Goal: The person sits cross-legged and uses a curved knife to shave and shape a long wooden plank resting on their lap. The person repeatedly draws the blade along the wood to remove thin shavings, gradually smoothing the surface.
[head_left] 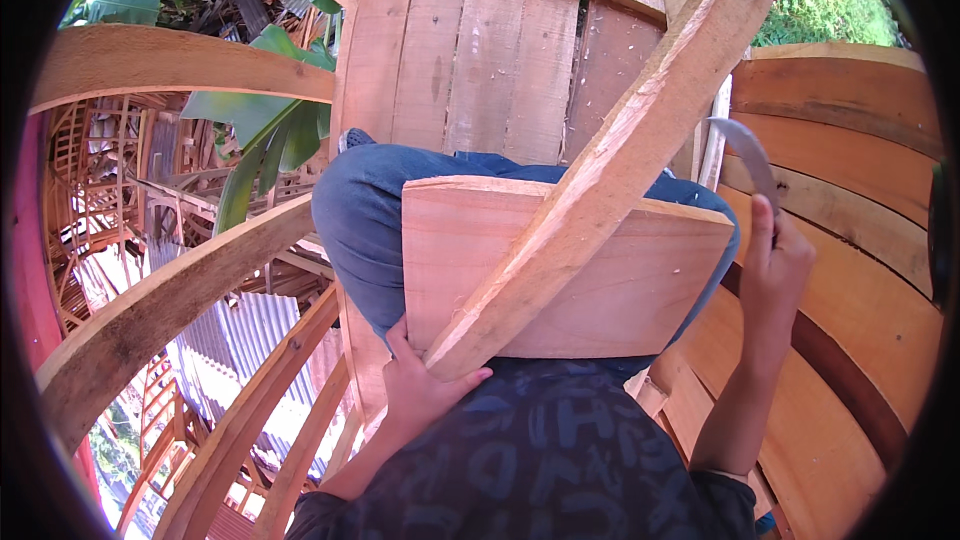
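Across my lap lies a flat wooden board [640, 285]. A long squared wooden beam [610, 155] rests slantwise on top of it, running from near my waist up to the far right. Pale, freshly cut facets show along the beam's edge. My left hand [425, 390] grips its near end, with thumb and fingers around the wood at the board's lower left corner. To the right of the beam, my right hand [783, 255] is raised and closed around a curved knife [750, 155]. Its handle is mostly hidden in my fist, and the blade stands apart from the beam.
I sit on a plank floor [480, 70] sprinkled with small wood chips. Wooden slats [840, 170] form a wall close on the right. Curved timber rails [180, 290] cross the left side, with corrugated metal sheets [235, 340] lower down beyond them. Large green leaves [265, 130] hang there too.
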Tool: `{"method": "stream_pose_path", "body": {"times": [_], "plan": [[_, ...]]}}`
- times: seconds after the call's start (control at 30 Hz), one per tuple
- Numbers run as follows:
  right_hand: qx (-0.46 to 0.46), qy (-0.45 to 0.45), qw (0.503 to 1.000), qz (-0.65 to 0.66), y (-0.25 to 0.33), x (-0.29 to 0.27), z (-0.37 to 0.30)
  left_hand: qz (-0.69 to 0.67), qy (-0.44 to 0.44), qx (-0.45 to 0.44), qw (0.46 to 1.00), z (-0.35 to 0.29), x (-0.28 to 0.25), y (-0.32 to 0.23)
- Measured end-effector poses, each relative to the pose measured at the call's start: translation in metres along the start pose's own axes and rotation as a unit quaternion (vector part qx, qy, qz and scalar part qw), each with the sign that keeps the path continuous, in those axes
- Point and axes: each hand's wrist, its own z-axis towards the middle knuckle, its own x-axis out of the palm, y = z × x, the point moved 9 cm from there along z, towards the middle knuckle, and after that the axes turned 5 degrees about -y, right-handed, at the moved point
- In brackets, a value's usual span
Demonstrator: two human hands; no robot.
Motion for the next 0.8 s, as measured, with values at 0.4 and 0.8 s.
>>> {"method": "stream_pose_path", "body": {"times": [0.4, 0.8], "plan": [[0.023, -0.053, 0.998, -0.031, -0.017, 0.011, 0.023, -0.005, -0.027, 0.053, 0.998, -0.002, -0.005, -0.006], [-0.156, 0.068, 0.98, -0.105, 0.075, 0.039, -0.028, -0.027, -0.04, 0.074, 0.996, 0.003, -0.009, -0.016]]}}
